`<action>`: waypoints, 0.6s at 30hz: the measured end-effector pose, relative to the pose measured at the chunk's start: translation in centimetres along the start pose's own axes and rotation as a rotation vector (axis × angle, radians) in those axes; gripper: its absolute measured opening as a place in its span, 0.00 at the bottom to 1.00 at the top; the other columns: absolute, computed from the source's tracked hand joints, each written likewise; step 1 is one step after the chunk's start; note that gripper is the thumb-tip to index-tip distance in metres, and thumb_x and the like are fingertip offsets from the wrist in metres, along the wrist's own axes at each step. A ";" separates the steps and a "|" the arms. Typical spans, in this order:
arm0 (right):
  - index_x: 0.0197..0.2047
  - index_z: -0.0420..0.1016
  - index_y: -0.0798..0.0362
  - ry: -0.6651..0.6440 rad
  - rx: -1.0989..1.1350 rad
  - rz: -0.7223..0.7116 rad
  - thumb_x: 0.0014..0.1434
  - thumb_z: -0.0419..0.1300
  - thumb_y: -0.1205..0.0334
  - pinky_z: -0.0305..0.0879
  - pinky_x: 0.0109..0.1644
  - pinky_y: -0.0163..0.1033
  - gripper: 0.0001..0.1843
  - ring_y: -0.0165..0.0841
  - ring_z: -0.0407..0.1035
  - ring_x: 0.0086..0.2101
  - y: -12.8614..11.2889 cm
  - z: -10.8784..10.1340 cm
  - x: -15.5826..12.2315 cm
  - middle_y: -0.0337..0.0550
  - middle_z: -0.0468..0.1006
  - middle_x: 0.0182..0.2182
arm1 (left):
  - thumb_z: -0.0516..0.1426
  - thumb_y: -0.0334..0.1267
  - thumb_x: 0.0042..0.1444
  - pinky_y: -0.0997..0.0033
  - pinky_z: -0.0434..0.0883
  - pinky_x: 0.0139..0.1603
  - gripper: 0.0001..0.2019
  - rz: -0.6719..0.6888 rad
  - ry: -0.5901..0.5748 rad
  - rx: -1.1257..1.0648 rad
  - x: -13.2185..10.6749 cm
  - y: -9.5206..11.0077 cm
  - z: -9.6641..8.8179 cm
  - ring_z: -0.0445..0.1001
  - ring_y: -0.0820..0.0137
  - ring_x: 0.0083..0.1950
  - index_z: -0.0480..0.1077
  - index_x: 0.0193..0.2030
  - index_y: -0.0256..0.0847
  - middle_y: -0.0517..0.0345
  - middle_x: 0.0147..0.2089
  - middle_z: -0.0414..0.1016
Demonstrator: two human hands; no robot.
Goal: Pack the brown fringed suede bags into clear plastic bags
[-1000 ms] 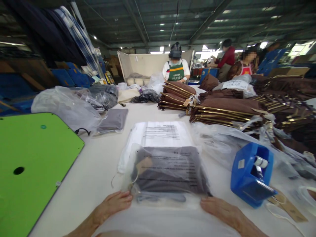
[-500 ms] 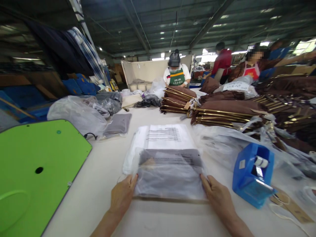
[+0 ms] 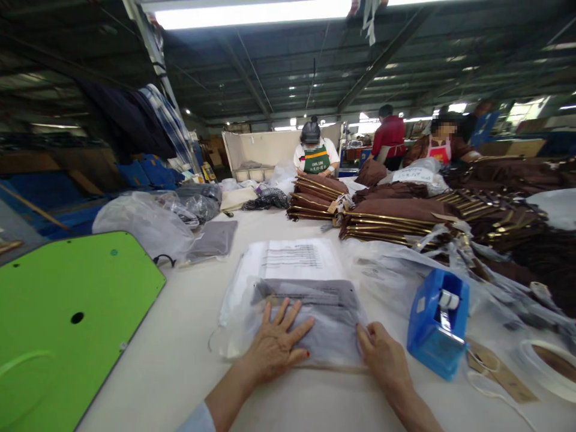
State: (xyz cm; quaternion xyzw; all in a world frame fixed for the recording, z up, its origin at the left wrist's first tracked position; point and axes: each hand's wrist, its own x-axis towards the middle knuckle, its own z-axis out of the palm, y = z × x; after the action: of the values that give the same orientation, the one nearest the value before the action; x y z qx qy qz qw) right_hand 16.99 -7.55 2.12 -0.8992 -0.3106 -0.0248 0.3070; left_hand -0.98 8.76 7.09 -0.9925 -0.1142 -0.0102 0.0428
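Note:
A frosted plastic bag (image 3: 328,312) with a folded grey item inside lies flat in front of me, small print near its top edge. My left hand (image 3: 276,345) rests on its left half, palm down with fingers spread. At the bag's right edge, my right hand (image 3: 382,354) pinches the plastic between thumb and fingers. Beneath and beyond the bag is a stack of white printed plastic bags (image 3: 292,259).
A blue tape dispenser (image 3: 436,336) stands right of my right hand, near a brown cardboard tag (image 3: 508,378) and a tape roll (image 3: 551,366). A green machine (image 3: 76,288) occupies the left. Brown umbrellas (image 3: 396,222) are piled at back right; a co-worker (image 3: 315,153) is opposite.
My left hand has let go of the bag's left edge and moved right, flattening onto its top. The right hand stays at the right edge. The view has tilted up slightly.

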 end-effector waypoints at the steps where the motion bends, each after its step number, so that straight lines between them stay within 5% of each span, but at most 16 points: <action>1: 0.27 0.63 0.49 0.029 0.014 0.019 0.59 0.48 0.52 0.54 0.26 0.34 0.13 0.34 0.69 0.23 0.4 -0.1 0.0 0.39 0.74 0.21 | 0.49 0.53 0.59 0.27 0.46 0.57 0.29 -0.012 -0.024 -0.024 0.3 -0.2 -0.1 0.39 0.44 0.68 0.44 0.65 0.59 0.47 0.69 0.39; 9: 0.25 0.64 0.49 0.180 0.118 0.038 0.59 0.41 0.52 0.55 0.23 0.36 0.19 0.34 0.66 0.17 2.7 -0.3 -0.4 0.41 0.70 0.15 | 0.47 0.48 0.61 0.30 0.45 0.59 0.26 -0.021 -0.055 -0.033 -0.1 -0.2 0.1 0.37 0.49 0.68 0.42 0.65 0.60 0.51 0.69 0.39; 15: 0.38 0.69 0.53 0.518 0.217 0.015 0.57 0.42 0.40 0.62 0.46 0.44 0.27 0.40 0.67 0.41 4.9 -6.6 -2.1 0.53 0.74 0.39 | 0.45 0.46 0.62 0.32 0.52 0.58 0.23 0.038 0.094 0.012 0.2 -0.7 0.8 0.46 0.48 0.67 0.45 0.64 0.60 0.51 0.68 0.47; 18: 0.30 0.71 0.53 0.567 0.254 0.123 0.55 0.45 0.38 0.62 0.43 0.47 0.27 0.43 0.65 0.40 7.1 -9.5 -0.5 0.53 0.73 0.32 | 0.45 0.47 0.62 0.33 0.54 0.57 0.23 0.046 0.114 0.027 0.3 -1.0 1.2 0.48 0.49 0.66 0.45 0.63 0.62 0.53 0.67 0.49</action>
State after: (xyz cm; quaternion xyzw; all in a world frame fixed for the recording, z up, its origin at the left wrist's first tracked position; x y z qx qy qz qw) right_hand 22.07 -17.64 5.92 -0.8279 -0.1584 -0.2170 0.4923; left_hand -0.89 9.95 5.95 -0.9920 -0.0889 -0.0639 0.0628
